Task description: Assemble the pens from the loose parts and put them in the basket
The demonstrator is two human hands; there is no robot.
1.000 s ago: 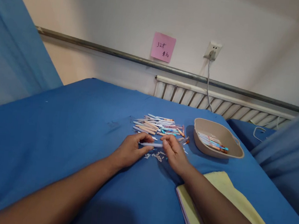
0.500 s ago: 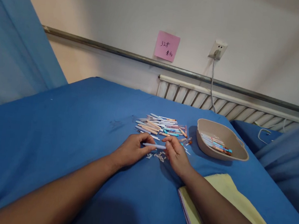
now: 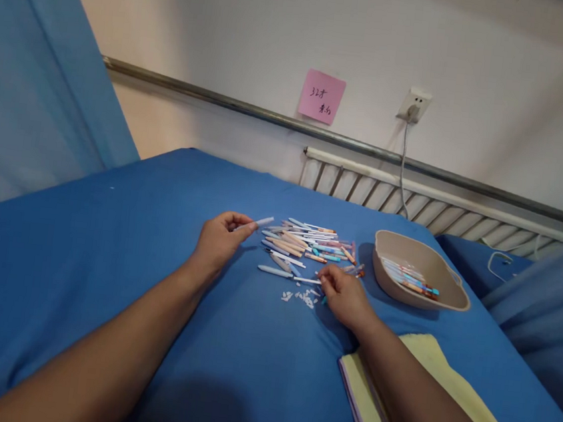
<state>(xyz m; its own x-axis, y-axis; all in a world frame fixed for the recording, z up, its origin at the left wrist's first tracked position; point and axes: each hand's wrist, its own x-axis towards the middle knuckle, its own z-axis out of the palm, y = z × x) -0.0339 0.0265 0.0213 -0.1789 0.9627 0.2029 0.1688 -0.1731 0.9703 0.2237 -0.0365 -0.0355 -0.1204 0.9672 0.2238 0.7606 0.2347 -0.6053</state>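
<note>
A heap of several coloured pens [image 3: 308, 241] lies on a blue cloth [image 3: 130, 255]. My left hand [image 3: 219, 238] is pinched on a pale pen part [image 3: 263, 221], held just left of the heap. My right hand [image 3: 344, 294] is closed on the thin end of another pale pen piece [image 3: 285, 274] that lies flat on the cloth. Small white bits [image 3: 300, 298] are scattered in front of my right hand.
A beige tray [image 3: 448, 299] holding several pens stands to the right of the heap. A yellow notebook [image 3: 444, 389] lies under my right forearm. A radiator, a wall socket with a cable and a pink note are on the wall behind.
The pen held between both hands has come apart. My left hand has moved up and left with one piece; my right hand keeps the other piece low on the cloth.
</note>
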